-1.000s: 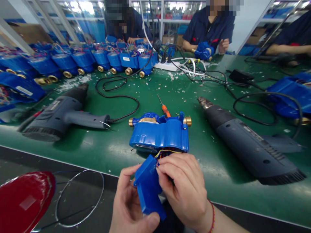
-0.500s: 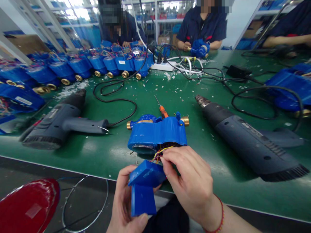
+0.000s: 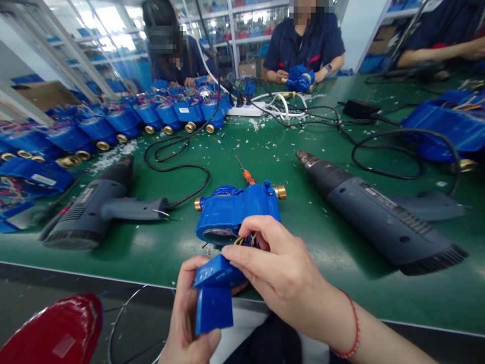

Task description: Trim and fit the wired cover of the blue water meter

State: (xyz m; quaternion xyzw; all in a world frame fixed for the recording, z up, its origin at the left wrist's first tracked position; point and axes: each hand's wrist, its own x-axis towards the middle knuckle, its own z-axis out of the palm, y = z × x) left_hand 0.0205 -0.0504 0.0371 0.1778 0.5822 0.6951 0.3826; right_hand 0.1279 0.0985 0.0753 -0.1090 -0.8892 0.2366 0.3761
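Right, clock directions are from the blue meter (image 3: 233,215), which sits on the tabletop (image 3: 170,253) near its front edge, brass fittings at 9 and 2. Left hand (image 3: 189,313) grasps the blue cover (image 3: 214,306), at 6 to 7, fingers behind, thumb at the lower end. Right hand (image 3: 282,270) is half curled over the wires (image 3: 246,241) at the meter's near side, one fingertip at the cover's top corner. Can't tell if it pinches a wire; the fingers hide that. Red bracelet (image 3: 356,323) on that wrist.

Orange screwdriver (image 3: 248,177) just beside the meter at 12 to 1, tip pointing away. Heat gun (image 3: 91,210) lying at 9, second heat gun (image 3: 375,222) at 3, nozzle toward 2. Row of blue meters (image 3: 127,121) at 10, wires showing on top. Power strip (image 3: 246,109) at 12, cables around it. Another blue unit (image 3: 443,126) at 2. Co-worker at 11 (image 3: 174,55), co-worker at 1 (image 3: 303,43) with hands on a blue part (image 3: 301,78).
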